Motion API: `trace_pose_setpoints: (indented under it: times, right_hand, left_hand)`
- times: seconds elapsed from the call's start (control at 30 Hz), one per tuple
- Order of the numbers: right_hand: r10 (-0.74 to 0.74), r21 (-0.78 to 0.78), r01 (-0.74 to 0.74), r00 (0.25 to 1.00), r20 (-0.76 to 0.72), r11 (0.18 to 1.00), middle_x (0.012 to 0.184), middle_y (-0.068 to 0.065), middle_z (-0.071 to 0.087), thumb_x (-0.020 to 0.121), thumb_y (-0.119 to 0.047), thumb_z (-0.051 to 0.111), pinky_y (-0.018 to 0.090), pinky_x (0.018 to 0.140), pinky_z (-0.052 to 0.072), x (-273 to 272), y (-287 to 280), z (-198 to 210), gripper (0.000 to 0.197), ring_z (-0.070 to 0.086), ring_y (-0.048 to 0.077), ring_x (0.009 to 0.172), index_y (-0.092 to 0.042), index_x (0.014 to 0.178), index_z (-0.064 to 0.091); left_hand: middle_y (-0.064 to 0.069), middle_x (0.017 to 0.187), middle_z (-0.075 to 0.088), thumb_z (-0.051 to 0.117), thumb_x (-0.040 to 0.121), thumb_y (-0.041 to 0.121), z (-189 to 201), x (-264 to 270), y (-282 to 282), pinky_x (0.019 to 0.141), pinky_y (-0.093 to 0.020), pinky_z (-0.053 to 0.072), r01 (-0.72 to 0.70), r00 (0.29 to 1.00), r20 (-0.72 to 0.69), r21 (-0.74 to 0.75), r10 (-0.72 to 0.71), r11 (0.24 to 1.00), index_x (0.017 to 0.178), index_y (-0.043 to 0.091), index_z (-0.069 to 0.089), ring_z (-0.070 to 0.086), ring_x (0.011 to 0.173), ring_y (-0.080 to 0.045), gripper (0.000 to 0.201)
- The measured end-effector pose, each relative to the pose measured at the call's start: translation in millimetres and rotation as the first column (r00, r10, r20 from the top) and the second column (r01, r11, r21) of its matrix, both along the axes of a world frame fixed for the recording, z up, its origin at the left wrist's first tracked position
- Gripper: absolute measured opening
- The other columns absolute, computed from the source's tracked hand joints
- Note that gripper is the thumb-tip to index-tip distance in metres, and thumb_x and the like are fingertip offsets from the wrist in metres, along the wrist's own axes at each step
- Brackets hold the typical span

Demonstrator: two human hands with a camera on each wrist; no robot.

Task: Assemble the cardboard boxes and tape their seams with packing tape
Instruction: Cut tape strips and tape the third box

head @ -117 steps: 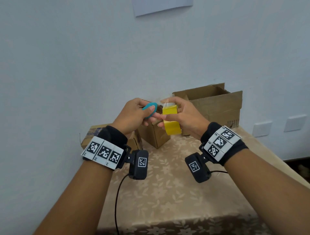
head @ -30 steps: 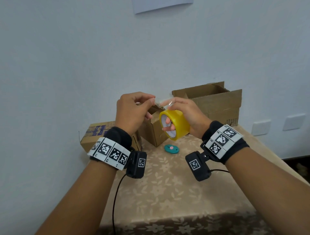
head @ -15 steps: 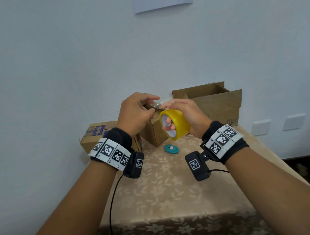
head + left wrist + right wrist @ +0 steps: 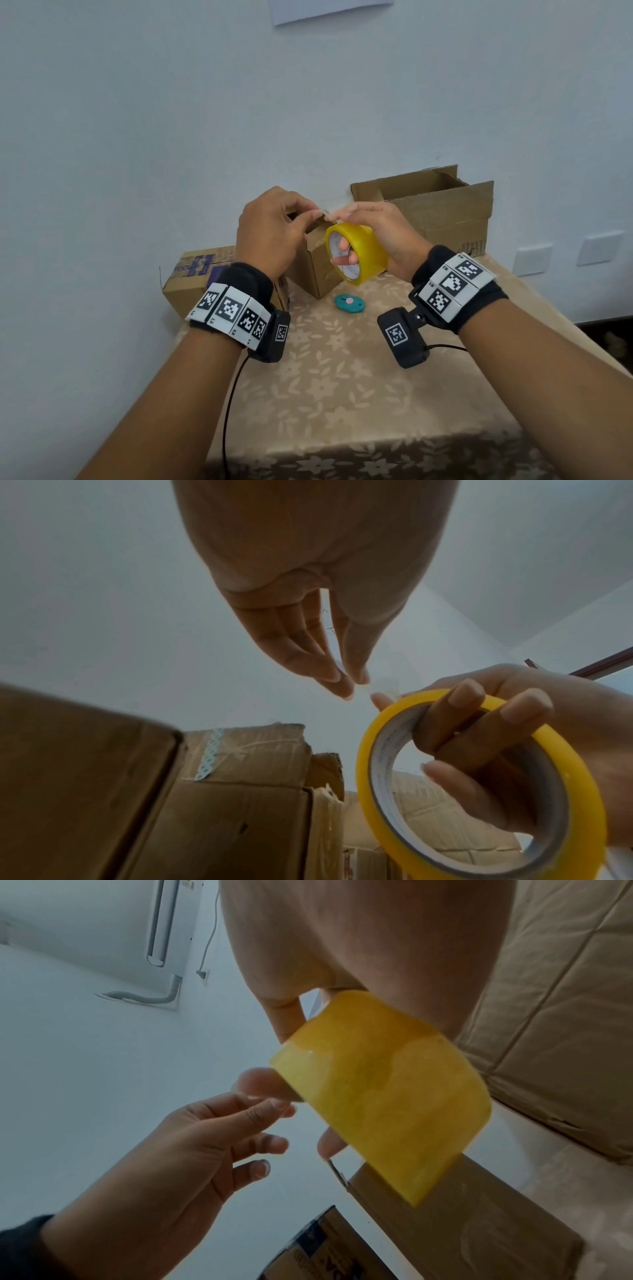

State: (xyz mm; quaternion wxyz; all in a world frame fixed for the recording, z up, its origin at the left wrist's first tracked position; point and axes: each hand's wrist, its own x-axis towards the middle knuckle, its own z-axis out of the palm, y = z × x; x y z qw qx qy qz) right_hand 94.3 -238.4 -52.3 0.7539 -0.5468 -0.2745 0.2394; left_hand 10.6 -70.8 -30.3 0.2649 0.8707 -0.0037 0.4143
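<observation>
My right hand [image 4: 363, 222] grips the yellow packing tape roll [image 4: 368, 253], fingers through its core and thumb on top. In the left wrist view the roll [image 4: 479, 791] shows those fingers inside the ring. My left hand [image 4: 317, 215] pinches the clear loose tape end [image 4: 383, 688] just left of the roll's top. Both hands hover above the table, in front of a small cardboard box [image 4: 313, 270]. From the right wrist, the roll [image 4: 383, 1091] hides most of my right fingers, and the left hand [image 4: 205, 1137] reaches in from below.
A large open cardboard box [image 4: 445, 209] stands against the wall at the right. A closed box with purple print [image 4: 195, 274] lies at the left. A teal cutter [image 4: 349, 303] rests on the patterned tablecloth [image 4: 342, 394] under the roll.
The teal cutter my left hand held 3.9 s ago now lies on the table. The roll has turned its core toward me. My left fingertips have closed on the tape end.
</observation>
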Motion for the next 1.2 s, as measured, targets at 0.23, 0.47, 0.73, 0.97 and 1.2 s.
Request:
trace_pose_setpoints:
  times: [0.23,0.47,0.73,0.97,1.2]
  right_hand:
    - [-0.013,-0.056,0.016,0.999,0.051,0.998,0.065,0.022,0.062,0.103,-0.005,0.053,0.05,0.075,0.061,-2.3,0.8,-0.6,0.024,0.055,0.027,0.041,0.011,0.116,0.065]
    - [0.013,-0.081,-0.007,0.997,0.082,0.997,0.069,0.024,0.062,0.105,-0.007,0.051,0.06,0.085,0.056,-1.3,1.0,-0.6,0.025,0.057,0.028,0.044,0.009,0.117,0.065]
    - [0.01,-0.112,0.003,0.993,0.116,0.994,0.068,0.024,0.063,0.106,-0.011,0.052,0.071,0.09,0.05,-4.9,1.7,-0.6,0.026,0.06,0.029,0.047,0.008,0.119,0.063]
    - [-0.014,-0.168,0.048,0.981,0.194,0.985,0.067,0.023,0.064,0.107,-0.009,0.05,0.034,0.054,0.056,-9.5,2.4,0.4,0.018,0.06,0.027,0.046,0.002,0.106,0.064]
    - [-0.018,-0.162,0.047,0.985,0.173,0.986,0.066,0.022,0.063,0.106,-0.009,0.05,0.031,0.051,0.053,-8.1,3.1,3.5,0.018,0.058,0.026,0.045,0.002,0.103,0.064]
  left_hand:
    - [0.011,0.091,0.066,0.072,0.089,0.03,-3.7,4.7,-5.1,0.077,-0.044,0.056,-0.103,0.994,-0.048,-0.011,0.102,0.995,0.076,0.033,0.064,0.07,0.073,-0.017,0.016]
    - [0.007,0.092,0.07,0.071,0.095,0.021,-3.5,6.3,-10.4,0.067,-0.045,0.063,-0.098,0.994,-0.074,-0.197,0.084,0.975,0.089,0.019,0.07,0.071,0.056,-0.006,0.007]
    - [-0.002,0.096,0.069,0.063,0.101,0.013,0.4,5.4,-19.5,0.053,-0.031,0.061,-0.046,0.998,-0.063,-0.326,0.027,0.944,0.097,0.011,0.064,0.072,0.056,-0.011,0.004]
    - [-0.009,0.092,0.069,0.056,0.104,0.014,-1.4,10.3,-23.0,0.054,-0.034,0.061,-0.085,0.99,-0.136,-0.436,0.028,0.896,0.102,0.009,0.061,0.07,0.054,-0.011,0.008]
    - [-0.007,0.092,0.068,0.05,0.107,0.021,-8.2,11.4,-26.8,0.052,-0.03,0.059,-0.11,0.991,-0.116,-0.35,0.074,0.93,0.102,0.016,0.053,0.07,0.057,-0.01,0.008]
